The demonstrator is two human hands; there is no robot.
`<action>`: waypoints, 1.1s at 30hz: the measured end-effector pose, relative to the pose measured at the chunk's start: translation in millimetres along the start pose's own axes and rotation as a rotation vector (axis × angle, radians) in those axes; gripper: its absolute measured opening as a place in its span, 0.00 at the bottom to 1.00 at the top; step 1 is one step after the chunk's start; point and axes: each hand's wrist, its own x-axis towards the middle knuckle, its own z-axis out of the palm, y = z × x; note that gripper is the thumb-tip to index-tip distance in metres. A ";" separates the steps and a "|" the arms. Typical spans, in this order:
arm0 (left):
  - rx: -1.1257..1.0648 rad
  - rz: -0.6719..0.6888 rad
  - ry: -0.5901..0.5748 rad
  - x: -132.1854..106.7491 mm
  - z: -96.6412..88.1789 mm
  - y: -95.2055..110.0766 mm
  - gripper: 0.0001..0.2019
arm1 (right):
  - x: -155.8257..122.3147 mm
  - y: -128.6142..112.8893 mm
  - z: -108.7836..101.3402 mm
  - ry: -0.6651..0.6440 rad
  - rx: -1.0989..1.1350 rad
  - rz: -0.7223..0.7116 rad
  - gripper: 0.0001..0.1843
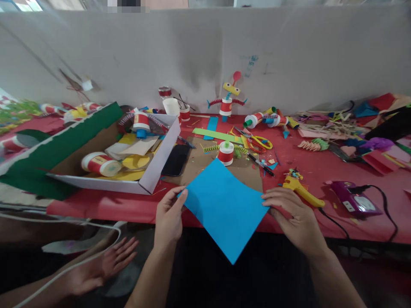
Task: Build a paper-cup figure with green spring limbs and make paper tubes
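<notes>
A square sheet of blue paper [224, 207] hangs over the front edge of the red table [321, 171], turned like a diamond. My left hand [168, 218] pinches its left corner between thumb and fingers. My right hand [293, 216] holds the right corner, fingers curled against the sheet's edge. Just behind the sheet stands a red and white paper cup [226, 153] with green and yellow coiled arms, on a piece of brown cardboard [205, 164].
A white box [159, 162] of cups and paper scraps sits left, with a black phone [176, 160] beside it. Right of my hand lie a yellow glue gun [302, 190], a purple device [351, 200] with a black cord, scissors [260, 142]. Another person's hand [102, 265] rests lower left.
</notes>
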 end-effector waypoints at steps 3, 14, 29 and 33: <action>0.202 0.127 0.039 -4.7 -13.9 -6.7 0.20 | -17.3 20.7 -0.1 -0.038 -0.239 -0.034 0.14; 0.876 0.397 -0.103 -47.0 -42.9 -9.2 0.15 | -80.0 5.4 33.2 -0.417 -0.447 -0.235 0.45; 1.139 0.847 -0.926 15.8 -56.0 0.9 0.31 | -67.9 17.6 22.8 -0.349 -0.257 -0.244 0.30; 1.075 0.853 -0.864 18.1 -49.9 -2.5 0.21 | -63.3 17.5 23.9 -0.248 -0.143 -0.114 0.25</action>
